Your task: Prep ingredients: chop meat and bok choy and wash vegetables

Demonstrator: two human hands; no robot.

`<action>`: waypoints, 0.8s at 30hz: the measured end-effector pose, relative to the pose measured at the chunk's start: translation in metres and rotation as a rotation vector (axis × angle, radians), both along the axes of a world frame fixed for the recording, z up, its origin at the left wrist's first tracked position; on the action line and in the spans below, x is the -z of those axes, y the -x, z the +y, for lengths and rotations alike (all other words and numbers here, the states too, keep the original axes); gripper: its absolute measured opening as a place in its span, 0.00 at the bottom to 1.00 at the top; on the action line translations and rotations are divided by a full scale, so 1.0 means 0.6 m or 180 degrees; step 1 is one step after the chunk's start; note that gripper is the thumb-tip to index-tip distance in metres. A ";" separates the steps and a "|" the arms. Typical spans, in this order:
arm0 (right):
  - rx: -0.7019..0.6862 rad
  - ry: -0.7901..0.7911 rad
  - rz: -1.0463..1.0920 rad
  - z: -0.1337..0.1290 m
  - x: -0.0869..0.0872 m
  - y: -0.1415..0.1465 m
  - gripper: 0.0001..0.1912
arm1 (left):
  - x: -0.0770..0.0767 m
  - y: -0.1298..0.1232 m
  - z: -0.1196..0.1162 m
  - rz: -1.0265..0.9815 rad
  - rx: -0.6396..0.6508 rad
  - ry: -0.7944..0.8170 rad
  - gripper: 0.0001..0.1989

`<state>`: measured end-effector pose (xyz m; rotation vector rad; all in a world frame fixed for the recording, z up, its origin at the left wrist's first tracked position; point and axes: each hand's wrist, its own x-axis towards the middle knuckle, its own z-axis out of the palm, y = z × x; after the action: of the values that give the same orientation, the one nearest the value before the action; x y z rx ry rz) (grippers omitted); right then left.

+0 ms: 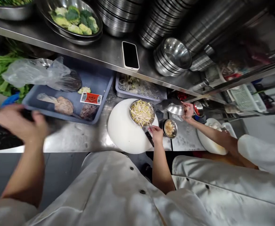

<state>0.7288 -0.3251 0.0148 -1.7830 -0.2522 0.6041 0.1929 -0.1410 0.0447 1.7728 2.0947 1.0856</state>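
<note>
My left hand (22,122) is blurred by motion, with thumb and fingers apart, over a black plastic bag (4,135) at the counter's left end. Nothing shows in its grasp. My right hand (157,134) pinches the near rim of a metal bowl (132,118) filled with bean sprouts (142,113). That bowl sits on the right part of a round white cutting board (125,133). Beside my right fingers lies a knife (149,138) with a dark handle, partly hidden by the hand. A small bowl of chopped pale food (169,128) stands just to the right.
Left of the board, a blue-grey tray (81,118) holds bagged food and a red packet (91,98). A co-worker's hand (187,111) holds a metal bowl (175,108) at the right. Overhead, a steel shelf (109,56) carries stacked bowls, a phone (130,56) and broccoli (73,18).
</note>
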 end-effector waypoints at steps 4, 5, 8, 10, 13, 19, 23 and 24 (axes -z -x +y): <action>0.0097 -0.0219 0.0403 0.015 0.026 0.021 0.16 | 0.056 -0.149 -0.054 0.0380 0.1555 0.0354 0.15; 0.0093 -0.0210 0.0501 0.021 0.029 0.021 0.16 | 0.074 -0.175 -0.057 0.0439 0.1703 0.0421 0.16; 0.0048 -0.0159 0.0740 0.039 0.030 0.018 0.17 | 0.119 -0.224 -0.048 0.0656 0.1700 0.0586 0.22; 0.0017 -0.0216 0.0778 0.051 0.028 0.016 0.18 | 0.135 -0.240 -0.033 0.0796 0.1678 0.0673 0.26; -0.0109 -0.0375 0.0709 0.063 0.023 0.019 0.17 | 0.136 -0.265 -0.001 0.0834 0.1744 0.0652 0.27; -0.0944 -0.0389 0.0735 0.062 0.016 0.067 0.13 | 0.096 -0.278 0.096 -0.0190 0.2051 0.0591 0.16; -0.2007 -0.0141 0.0939 0.052 0.027 0.154 0.09 | 0.091 -0.186 0.083 -0.0978 0.1313 0.0347 0.15; -0.2297 -0.0063 0.1029 0.051 0.033 0.183 0.08 | 0.097 -0.155 0.066 -0.1120 0.1175 0.0355 0.14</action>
<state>0.6188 -0.2943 -0.0050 -1.5193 -0.6832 1.3779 0.2858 -0.1016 -0.0136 1.6807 1.5210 1.0580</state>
